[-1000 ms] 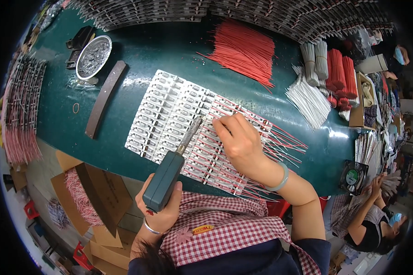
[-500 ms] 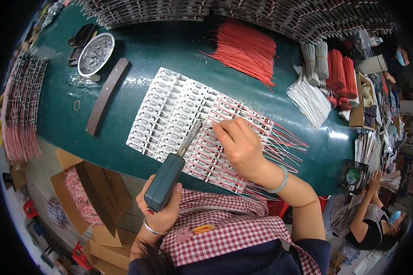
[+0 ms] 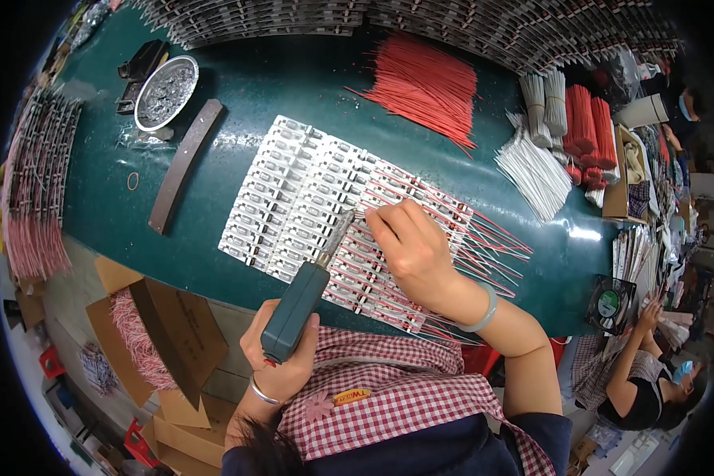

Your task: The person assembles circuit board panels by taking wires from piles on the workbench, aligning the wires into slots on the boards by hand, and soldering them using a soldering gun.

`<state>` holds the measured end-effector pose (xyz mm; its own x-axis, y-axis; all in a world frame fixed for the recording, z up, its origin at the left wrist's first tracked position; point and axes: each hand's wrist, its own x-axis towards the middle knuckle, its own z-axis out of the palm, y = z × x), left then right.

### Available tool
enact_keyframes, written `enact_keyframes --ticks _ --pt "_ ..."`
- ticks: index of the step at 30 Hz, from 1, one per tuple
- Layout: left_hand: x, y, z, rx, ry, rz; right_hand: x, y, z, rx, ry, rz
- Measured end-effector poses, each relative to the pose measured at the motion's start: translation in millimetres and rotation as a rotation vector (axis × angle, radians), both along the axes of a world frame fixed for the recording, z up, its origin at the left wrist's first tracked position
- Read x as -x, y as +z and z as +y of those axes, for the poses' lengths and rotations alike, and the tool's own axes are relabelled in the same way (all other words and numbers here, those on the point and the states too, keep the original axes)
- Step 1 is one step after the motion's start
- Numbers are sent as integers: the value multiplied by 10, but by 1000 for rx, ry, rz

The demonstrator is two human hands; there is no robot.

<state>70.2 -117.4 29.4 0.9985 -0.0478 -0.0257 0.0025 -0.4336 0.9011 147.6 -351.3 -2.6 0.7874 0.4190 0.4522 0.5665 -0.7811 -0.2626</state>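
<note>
Showing at the near edge of the desk (image 3: 103, 198), the left hand (image 3: 285, 373) is closed around the handle of a dark green soldering gun (image 3: 297, 305), and a silver bracelet (image 3: 263, 392) is worn at its wrist. The gun is tilted up and to the right, with its metal tip (image 3: 339, 234) brought in over a panel of white circuit boards (image 3: 293, 190). Just beside that tip, the right hand (image 3: 412, 250) is lowered onto the panel; its thumb and forefinger are bent toward each other, but whether a wire is pinched between them cannot be told. A pale bangle (image 3: 485, 309) is worn on that wrist.

The panel is laid at a slant on the desk in front of the person. Its right part is crossed by red and white wires (image 3: 496, 238), whose free ends are spread past the edge. To the left, a curved brown bar (image 3: 186, 166) and a metal bowl (image 3: 154, 128) filled with silvery bits are seen. Beyond the panel, red wires (image 3: 424, 91) are heaped, with loose white wires (image 3: 535, 178) farther right, near upright red bundles (image 3: 581, 123). Wired strips (image 3: 516, 36) are stacked along the far side. At the right, a co-worker (image 3: 627, 389) is seated.
</note>
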Motion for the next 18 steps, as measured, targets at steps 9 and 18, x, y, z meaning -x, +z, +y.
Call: enact_keyframes --ticks 9,18 --pt "28 0 33 -31 29 -78 2 9 9 14 -1 1" --pt "83 -28 79 24 59 -100 13 26 -4 -6 -4 -24"
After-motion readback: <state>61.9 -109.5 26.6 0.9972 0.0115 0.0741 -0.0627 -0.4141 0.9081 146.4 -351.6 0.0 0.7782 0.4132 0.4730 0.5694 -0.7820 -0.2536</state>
